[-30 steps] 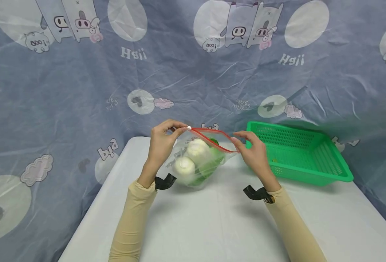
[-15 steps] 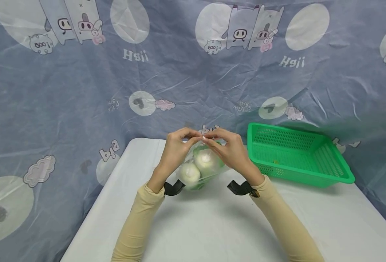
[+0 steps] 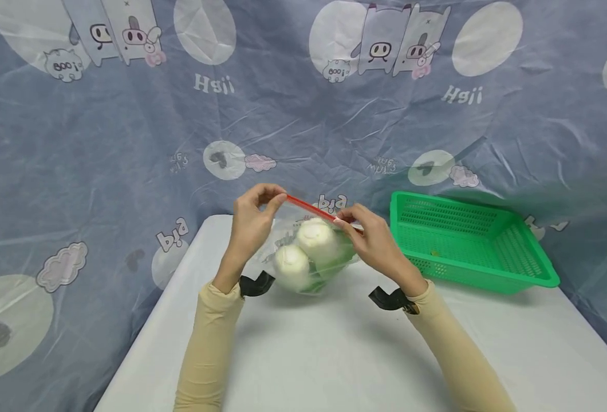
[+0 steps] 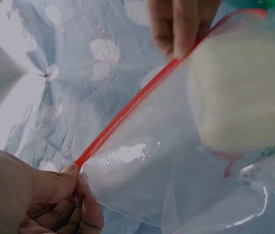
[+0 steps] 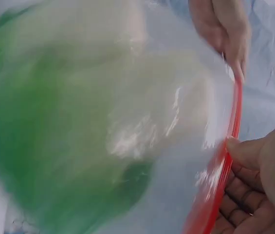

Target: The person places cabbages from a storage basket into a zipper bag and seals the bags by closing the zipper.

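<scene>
A clear zip bag (image 3: 283,229) with a red zip strip (image 3: 308,206) hangs between my hands, its lower part low over the white table. Inside are two pale, rounded vegetables (image 3: 316,236) and something green (image 3: 336,257); plastic blurs their exact kind. With thumb and fingers my left hand (image 3: 252,214) pinches the strip's left end. Further along the strip, my right hand (image 3: 374,237) pinches it at a small white slider (image 3: 336,220). Between the hands the strip runs straight and looks pressed together, also in the left wrist view. My right fingers cover the strip's right part.
A green perforated basket (image 3: 481,272) stands at the table's right, with a small yellowish bit (image 3: 434,253) on its floor. The white table (image 3: 324,355) ends at the back against a grey-blue printed cloth (image 3: 293,114).
My hands came together at the middle, then parted again. The white slider was at my left fingers and is now at my right. The red strip, gaping before, now looks flat between the hands.
</scene>
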Demonstrator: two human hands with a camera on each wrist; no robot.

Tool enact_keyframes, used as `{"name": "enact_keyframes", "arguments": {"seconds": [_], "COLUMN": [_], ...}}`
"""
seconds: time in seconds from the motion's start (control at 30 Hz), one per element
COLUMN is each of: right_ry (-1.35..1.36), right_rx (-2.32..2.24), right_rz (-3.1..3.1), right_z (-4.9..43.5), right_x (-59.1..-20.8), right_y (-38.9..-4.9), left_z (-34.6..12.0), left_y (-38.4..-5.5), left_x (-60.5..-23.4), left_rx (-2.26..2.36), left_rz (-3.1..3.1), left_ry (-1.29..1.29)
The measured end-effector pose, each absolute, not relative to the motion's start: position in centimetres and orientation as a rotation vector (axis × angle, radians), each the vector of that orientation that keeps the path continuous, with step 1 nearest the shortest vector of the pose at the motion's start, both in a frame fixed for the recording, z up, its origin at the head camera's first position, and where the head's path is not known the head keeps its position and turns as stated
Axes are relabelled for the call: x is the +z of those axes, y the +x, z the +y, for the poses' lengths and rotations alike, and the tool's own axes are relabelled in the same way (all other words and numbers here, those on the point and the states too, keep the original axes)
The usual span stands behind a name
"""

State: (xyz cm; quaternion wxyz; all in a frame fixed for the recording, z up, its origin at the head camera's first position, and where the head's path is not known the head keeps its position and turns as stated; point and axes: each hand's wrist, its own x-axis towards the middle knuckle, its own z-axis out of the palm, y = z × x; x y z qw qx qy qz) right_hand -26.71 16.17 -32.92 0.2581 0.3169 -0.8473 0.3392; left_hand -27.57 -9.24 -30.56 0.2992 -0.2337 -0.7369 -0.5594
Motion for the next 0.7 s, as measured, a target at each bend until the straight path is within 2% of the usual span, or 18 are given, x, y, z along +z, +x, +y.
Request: {"name": "enact_keyframes", "arguments": {"seconds": [0.27,0.5,0.7], "right_ry": [0.731,0.617,0.604], "right_rx": [0.858,0.88,0.921], "right_rz": [-2.372,-2.411,-2.464], "right_z": [21.8,24.3,24.7], "right_x": [-35.4,-36.1,-36.3], "right_y": [-27.1,-27.4,-27.2], "left_z": [-12.2,-11.8,-11.7], "left_y": [-29.2,-27.2,-27.1], "left_x": [-30.4,-28.8,-28.8], "left_rx": [-1.564,-1.576,-1.579], "left_rz": [-1.886,-1.871,-1.896], "left_ry": [-0.514,-0.454,-0.455]}}
